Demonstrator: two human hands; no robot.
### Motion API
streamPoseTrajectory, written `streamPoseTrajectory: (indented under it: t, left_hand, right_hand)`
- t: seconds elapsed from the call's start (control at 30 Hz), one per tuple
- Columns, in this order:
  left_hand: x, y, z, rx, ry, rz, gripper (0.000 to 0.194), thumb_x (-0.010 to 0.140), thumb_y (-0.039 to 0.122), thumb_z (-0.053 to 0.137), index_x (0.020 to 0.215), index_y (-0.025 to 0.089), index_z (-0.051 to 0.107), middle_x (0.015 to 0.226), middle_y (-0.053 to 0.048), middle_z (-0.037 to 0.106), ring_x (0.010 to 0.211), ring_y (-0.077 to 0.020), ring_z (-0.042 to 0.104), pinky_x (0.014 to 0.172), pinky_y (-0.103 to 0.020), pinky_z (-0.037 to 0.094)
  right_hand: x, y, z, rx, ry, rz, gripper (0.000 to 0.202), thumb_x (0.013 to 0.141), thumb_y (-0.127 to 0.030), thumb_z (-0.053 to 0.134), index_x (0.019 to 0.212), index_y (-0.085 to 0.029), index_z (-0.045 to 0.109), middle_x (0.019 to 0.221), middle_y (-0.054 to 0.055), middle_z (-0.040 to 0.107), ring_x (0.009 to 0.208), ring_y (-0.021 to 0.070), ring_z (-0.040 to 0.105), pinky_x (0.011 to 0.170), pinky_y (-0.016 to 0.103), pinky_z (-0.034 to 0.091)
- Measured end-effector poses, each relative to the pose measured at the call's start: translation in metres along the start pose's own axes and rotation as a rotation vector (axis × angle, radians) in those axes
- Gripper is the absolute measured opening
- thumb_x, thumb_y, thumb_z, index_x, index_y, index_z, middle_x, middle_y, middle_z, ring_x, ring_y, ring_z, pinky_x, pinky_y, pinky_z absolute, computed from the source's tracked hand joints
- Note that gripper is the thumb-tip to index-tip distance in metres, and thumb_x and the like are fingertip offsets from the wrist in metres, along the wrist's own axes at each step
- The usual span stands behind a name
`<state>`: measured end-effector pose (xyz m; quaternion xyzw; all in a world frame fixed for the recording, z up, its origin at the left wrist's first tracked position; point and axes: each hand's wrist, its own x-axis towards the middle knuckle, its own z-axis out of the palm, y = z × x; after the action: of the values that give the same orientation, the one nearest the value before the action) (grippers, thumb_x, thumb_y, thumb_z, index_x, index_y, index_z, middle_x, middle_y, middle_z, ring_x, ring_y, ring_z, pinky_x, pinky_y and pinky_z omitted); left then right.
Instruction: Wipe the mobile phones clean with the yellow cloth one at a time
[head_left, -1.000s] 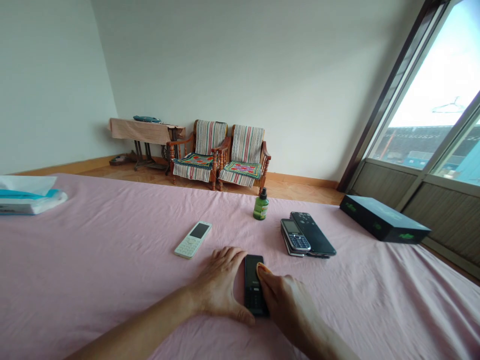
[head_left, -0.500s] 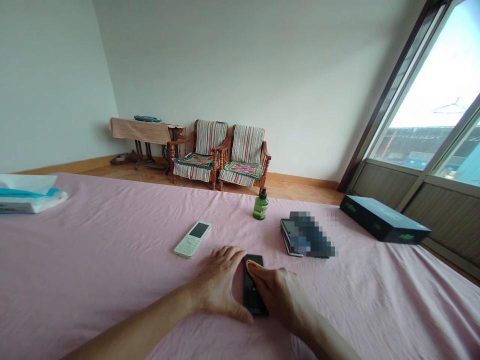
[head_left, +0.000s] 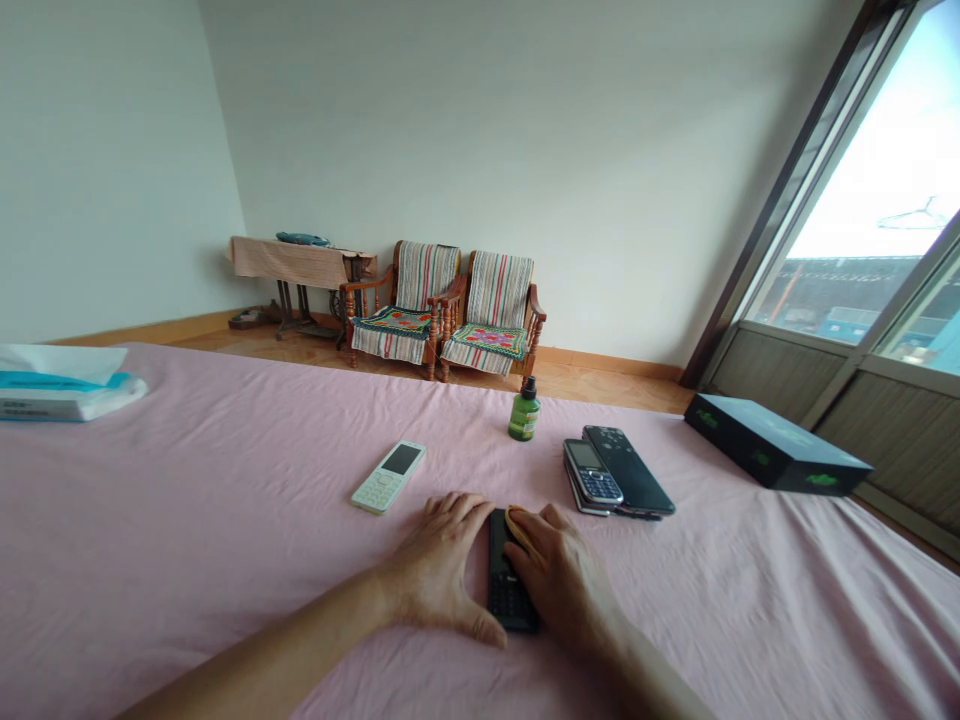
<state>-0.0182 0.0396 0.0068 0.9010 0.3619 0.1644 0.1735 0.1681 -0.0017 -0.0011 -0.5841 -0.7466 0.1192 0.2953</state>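
Note:
A black keypad phone (head_left: 501, 575) lies face up on the pink bedsheet (head_left: 247, 480). My left hand (head_left: 439, 565) rests along its left side, thumb at the lower end and index finger at the upper corner, bracing it between them. Pressed onto the phone's upper right is my right hand (head_left: 566, 575), its fingers closed on a folded yellow-orange cloth (head_left: 516, 522). Part of the screen and the phone's right edge are hidden beneath that hand. To the left lies a white keypad phone (head_left: 388, 477).
Beyond my right hand, a silver-and-dark keypad phone (head_left: 592, 472) sits stacked beside a large black phone (head_left: 630, 470). A green spray bottle (head_left: 523, 415) stands farther back. There is a black box (head_left: 776, 445) at right and a tissue pack (head_left: 67, 385) at far left.
My right hand and the cloth have shifted slightly rightward and up across the black phone. My left hand keeps its place. The stacked phones, blurred before, now show clearly.

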Motion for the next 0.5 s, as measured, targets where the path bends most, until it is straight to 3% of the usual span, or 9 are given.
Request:
streamPoseTrajectory:
  t: [0.2, 0.33, 0.5]
  left_hand:
    - [0.0, -0.001, 0.0, 0.013, -0.017, -0.015, 0.11, 0.043, 0.073, 0.074, 0.133, 0.018, 0.041, 0.131, -0.015, 0.047, 0.119, -0.0392, 0.042, 0.105, -0.055, 0.028]
    - [0.0, 0.0, 0.0, 0.011, -0.01, -0.004, 0.112, 0.042, 0.074, 0.074, 0.133, 0.018, 0.041, 0.131, -0.015, 0.047, 0.118, -0.0395, 0.043, 0.104, -0.055, 0.028]
    - [0.0, 0.001, -0.001, -0.001, 0.002, 0.009, 0.107, 0.042, 0.074, 0.074, 0.129, 0.02, 0.044, 0.126, -0.013, 0.051, 0.114, -0.0379, 0.046, 0.101, -0.052, 0.032]
  right_hand:
    - [0.006, 0.021, 0.01, 0.284, 0.148, 0.053, 0.016, 0.088, -0.022, 0.048, 0.087, -0.017, 0.062, 0.082, 0.005, 0.063, 0.076, 0.0173, 0.059, 0.069, 0.026, 0.044]
    - [0.009, 0.023, 0.006, 0.435, 0.146, 0.066, 0.024, 0.091, -0.03, 0.044, 0.087, -0.016, 0.064, 0.073, 0.002, 0.06, 0.064, 0.0153, 0.056, 0.058, 0.024, 0.044]
    - [0.01, 0.02, 0.006, 0.352, 0.108, -0.036, 0.031, 0.091, -0.034, 0.047, 0.08, -0.018, 0.071, 0.08, 0.004, 0.054, 0.075, 0.0158, 0.055, 0.067, 0.024, 0.045]
